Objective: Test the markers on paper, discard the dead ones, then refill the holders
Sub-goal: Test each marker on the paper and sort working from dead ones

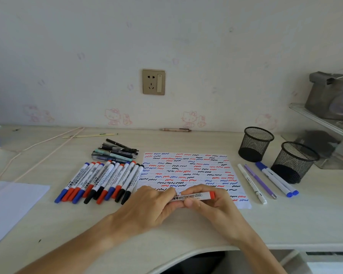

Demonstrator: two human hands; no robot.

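Both hands hold one red whiteboard marker (194, 196) level over the near edge of the test paper (188, 171), which is covered in red, blue and black squiggles. My left hand (152, 204) grips its left end, hiding that end. My right hand (210, 204) grips the barrel, with the red end sticking out to the right. A row of several whiteboard markers (99, 180) lies left of the paper, and a pile of dark pens (116, 152) behind it. Two black mesh holders (254, 144) (294, 162) stand at the right.
Several pens (265, 182), white, purple and blue-capped, lie between the paper and the holders. A white sheet (10, 204) lies at the left edge and a thin cord (38, 147) runs behind it. A clear shelf unit (329, 123) stands at far right. A crayon (175, 129) lies by the wall.
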